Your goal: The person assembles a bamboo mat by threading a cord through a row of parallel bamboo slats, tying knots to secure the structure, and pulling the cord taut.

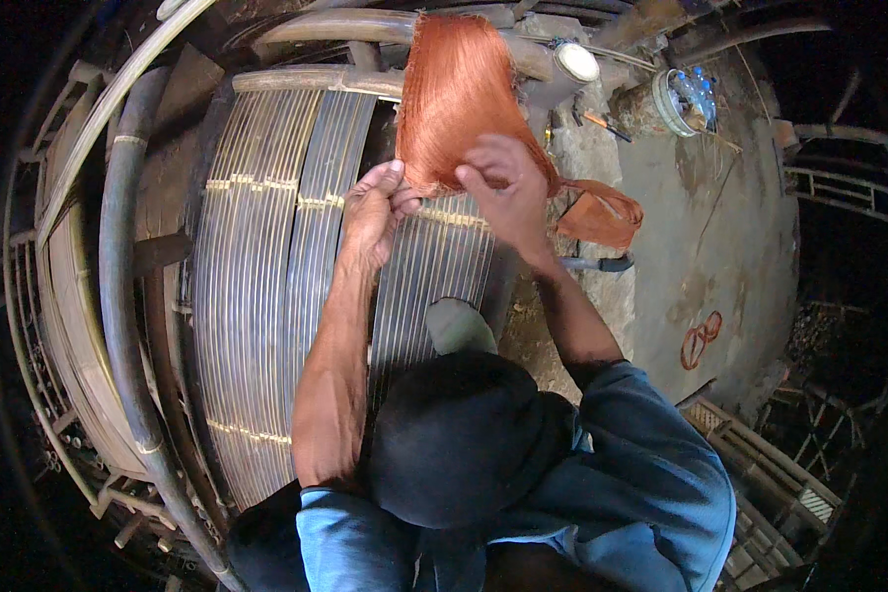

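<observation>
A wide hank of orange-brown fibre (454, 99) drapes over a bamboo pole (335, 27) in front of me, its lower end hanging above the slats. My left hand (373, 209) pinches that lower end at its left corner between thumb and fingers. Over the right part of the hank is my right hand (511, 192), thumb apart from loosely bent fingers that are slightly blurred. Just right of it lies a smaller folded bundle of the same fibre (600, 215). Below that bundle is a tool with a dark handle (614, 263).
I am over a bamboo-slat platform (252, 326). A thick bamboo pole (120, 257) runs along the left. At the far right stand a white-topped container (576, 62) and a bucket (667, 104) with plastic bottles. Reddish loops (701, 340) lie on the grey floor (720, 237).
</observation>
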`<state>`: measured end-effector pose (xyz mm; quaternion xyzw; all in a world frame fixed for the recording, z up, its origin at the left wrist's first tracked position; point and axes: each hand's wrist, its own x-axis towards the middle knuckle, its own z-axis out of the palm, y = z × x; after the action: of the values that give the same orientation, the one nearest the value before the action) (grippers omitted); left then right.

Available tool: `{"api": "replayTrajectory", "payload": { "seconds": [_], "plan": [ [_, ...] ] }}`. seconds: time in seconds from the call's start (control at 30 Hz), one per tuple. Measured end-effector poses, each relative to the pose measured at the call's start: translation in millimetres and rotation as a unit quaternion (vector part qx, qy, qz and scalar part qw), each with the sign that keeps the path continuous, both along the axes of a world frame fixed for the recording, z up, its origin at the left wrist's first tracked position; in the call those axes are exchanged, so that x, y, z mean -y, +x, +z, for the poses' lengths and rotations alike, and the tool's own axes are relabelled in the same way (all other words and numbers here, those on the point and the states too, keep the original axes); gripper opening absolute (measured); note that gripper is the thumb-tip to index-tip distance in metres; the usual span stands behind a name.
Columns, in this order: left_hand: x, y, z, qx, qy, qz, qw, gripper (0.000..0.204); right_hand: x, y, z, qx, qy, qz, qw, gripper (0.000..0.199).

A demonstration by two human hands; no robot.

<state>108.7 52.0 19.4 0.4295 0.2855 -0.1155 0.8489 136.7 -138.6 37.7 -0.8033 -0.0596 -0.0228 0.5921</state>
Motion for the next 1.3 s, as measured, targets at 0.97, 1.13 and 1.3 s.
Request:
{"api": "replayTrajectory", "payload": {
  "seconds": [0.97,1.13,1.3],
  "plan": [
    [-63.1,21.2,-21.0,0.038,-0.038,0.172,0.984,0.027,95.6,127.5,-8.7,-0.209,0.095,-0.044,0.972,0.025],
    [-60.7,22.6,-19.3,0.032,-0.011,0.177,0.984,0.030,104.9,120.7,-8.5,-0.210,0.139,-0.051,0.966,0.025],
    [-66.7,16.4,-22.0,0.013,0.009,0.156,0.988,0.030,107.1,115.3,-6.4,-0.228,0.172,-0.080,0.955,0.025]
  ]
}}
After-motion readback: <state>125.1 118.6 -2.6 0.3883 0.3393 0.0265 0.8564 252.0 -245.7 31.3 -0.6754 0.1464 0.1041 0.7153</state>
